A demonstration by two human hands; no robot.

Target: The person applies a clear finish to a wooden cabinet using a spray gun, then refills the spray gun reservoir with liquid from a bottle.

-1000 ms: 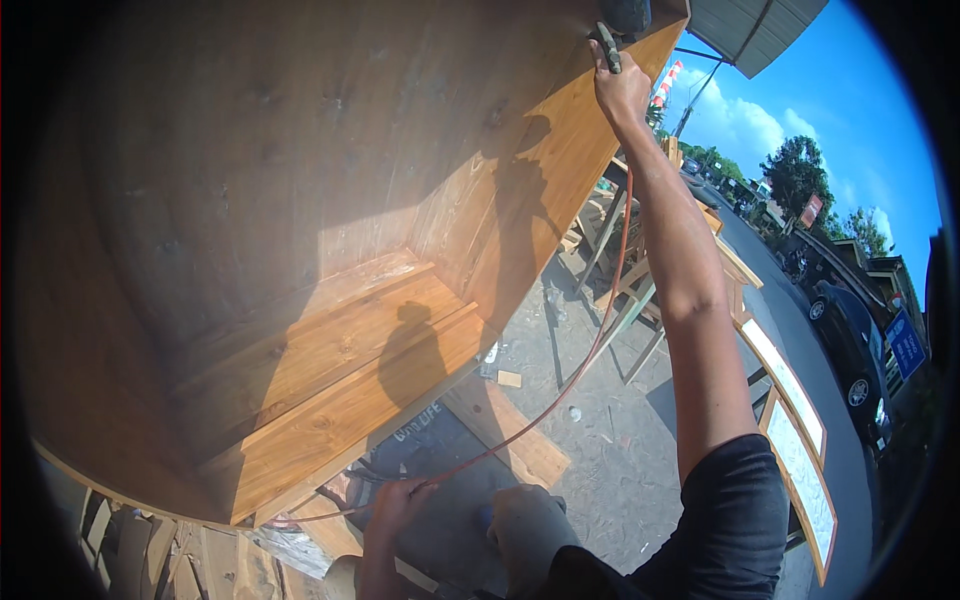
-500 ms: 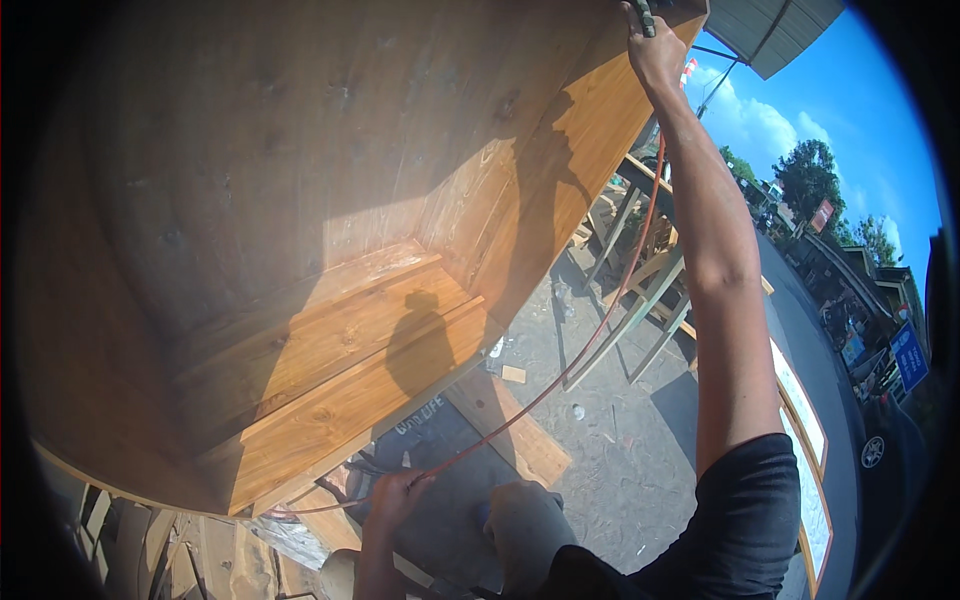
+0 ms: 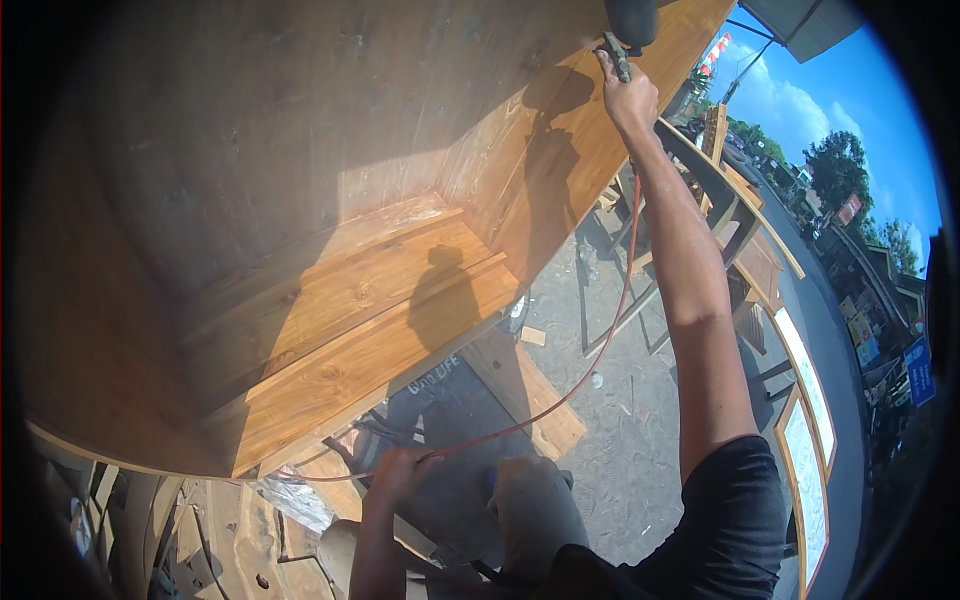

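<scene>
1. Head view, spray tool (image 3: 617,58): raised near the upper edge, before the side board (image 3: 685,45) of a large wooden case; dark rounded cup (image 3: 632,20) just beside it.
2. Right hand (image 3: 632,100): fingers curled round the spray tool; fingertips partly hidden, exact grip could not be told.
3. Left hand (image 3: 398,472): placed low, fingers closed round a reddish hose (image 3: 600,345); individual fingertips could not be told apart.
4. Hose: emerged from behind the right forearm (image 3: 690,240), sagged to the left hand; continued leftward past it.
5. Wooden case (image 3: 270,130): filled the upper left; sunlit lower boards (image 3: 365,290) bore a person's shadow.
6. Loose plank (image 3: 550,430): lay on grey ground (image 3: 640,440); white-faced framed panels (image 3: 803,480) stood at right.
</scene>
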